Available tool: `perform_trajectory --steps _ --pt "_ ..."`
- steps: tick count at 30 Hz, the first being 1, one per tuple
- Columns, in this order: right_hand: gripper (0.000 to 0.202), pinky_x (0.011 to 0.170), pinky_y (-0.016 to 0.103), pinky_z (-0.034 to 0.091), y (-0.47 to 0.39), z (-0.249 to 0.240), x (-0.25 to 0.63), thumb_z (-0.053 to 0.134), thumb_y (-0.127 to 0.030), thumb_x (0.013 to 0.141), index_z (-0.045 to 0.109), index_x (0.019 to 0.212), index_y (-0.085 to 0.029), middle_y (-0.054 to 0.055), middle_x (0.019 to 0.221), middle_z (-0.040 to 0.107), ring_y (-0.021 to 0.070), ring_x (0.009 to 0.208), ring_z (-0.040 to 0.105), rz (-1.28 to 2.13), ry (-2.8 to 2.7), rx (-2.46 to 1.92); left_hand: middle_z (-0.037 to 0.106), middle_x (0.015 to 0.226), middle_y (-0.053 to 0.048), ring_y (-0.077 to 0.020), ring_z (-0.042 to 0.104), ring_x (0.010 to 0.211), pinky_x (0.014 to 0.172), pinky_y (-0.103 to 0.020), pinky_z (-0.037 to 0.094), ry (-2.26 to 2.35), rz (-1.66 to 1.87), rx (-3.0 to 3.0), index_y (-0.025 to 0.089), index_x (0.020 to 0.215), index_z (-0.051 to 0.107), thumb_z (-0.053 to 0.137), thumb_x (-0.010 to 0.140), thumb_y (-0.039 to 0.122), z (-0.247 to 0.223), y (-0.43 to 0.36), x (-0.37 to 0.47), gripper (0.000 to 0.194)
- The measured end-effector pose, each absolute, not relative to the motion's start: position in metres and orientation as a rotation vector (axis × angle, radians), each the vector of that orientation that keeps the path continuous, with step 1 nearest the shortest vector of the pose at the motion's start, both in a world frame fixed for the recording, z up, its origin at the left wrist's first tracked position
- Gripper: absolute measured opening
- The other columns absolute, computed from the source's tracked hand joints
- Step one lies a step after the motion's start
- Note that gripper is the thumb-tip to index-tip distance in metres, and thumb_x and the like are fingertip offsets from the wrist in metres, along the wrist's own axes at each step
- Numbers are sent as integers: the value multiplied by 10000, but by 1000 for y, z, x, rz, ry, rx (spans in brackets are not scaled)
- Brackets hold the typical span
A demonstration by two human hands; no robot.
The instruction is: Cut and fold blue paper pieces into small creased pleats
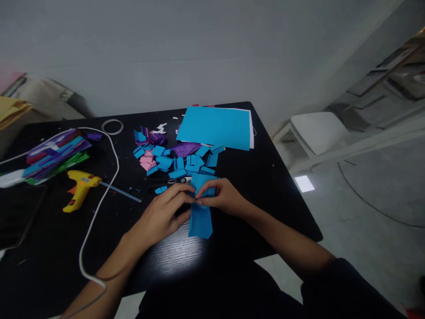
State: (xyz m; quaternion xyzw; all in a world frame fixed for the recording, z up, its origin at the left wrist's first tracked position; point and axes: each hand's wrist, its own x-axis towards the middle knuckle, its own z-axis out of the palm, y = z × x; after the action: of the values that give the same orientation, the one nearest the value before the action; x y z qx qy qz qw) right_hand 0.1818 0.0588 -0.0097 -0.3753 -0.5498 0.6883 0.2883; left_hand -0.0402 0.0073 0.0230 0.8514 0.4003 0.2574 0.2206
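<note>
"In the head view, what is being held?"

"The left hand (168,212) and right hand (227,198) are both pinching the strip (201,221) near its middle, probably to keep it from slipping."

"Where is it?"

"It is extending between them, over the counter (262,190), on the near side of the folded pieces (165,162)."

"And the rest?"

"Those pieces are lying close by, seemingly for easy reach; the glue gun (80,190) is resting well to the left, perhaps leaving working room."

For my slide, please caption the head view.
Left hand and right hand hold blue paper near folded blue pieces on a black table.
</note>
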Motion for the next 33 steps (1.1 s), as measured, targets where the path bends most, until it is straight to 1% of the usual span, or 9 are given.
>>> perform_trajectory --steps 7,14,21,24,28,33 --pt "177 753 292 495 60 -7 181 867 -249 654 763 785 -191 -9 781 709 158 742 628 1832 -1441 -1001 629 1269 -109 -256 650 1171 928 -395 588 1131 685 2435 221 1190 620 617 970 181 20 8 -40 224" --pt "226 744 292 504 59 -7 181 886 -284 638 729 775 -198 2 815 691 175 792 622 1816 -1448 -1005 650 1241 -108 -254 680 1116 878 -373 592 1179 663 2488 206 1131 625 587 984 222 22 8 -39 153" --pt "262 792 311 502 59 -4 181 906 -314 625 732 780 -194 3 826 698 178 812 631 1848 -1417 -986 640 1239 -112 -247 678 1105 854 -359 589 1170 653 2477 204 1122 610 564 974 170 22 8 -38 159" --pt "283 780 311 509 59 -5 180 916 -330 620 729 782 -191 2 816 697 180 800 636 1862 -1393 -976 636 1233 -113 -243 674 1111 864 -355 586 1166 658 2469 204 1119 605 557 977 161 23 8 -38 156" --pt "256 772 311 521 59 -6 180 897 -320 647 728 788 -189 7 824 702 182 805 644 1879 -1367 -949 626 1235 -117 -248 668 1121 872 -358 585 1170 654 2481 201 1130 599 562 987 187 23 9 -39 148" --pt "202 780 314 515 59 -7 181 871 -269 665 729 786 -191 5 825 704 171 794 638 1861 -1385 -959 616 1243 -113 -250 657 1136 898 -365 582 1171 643 2489 207 1131 594 588 988 216 21 9 -39 143"
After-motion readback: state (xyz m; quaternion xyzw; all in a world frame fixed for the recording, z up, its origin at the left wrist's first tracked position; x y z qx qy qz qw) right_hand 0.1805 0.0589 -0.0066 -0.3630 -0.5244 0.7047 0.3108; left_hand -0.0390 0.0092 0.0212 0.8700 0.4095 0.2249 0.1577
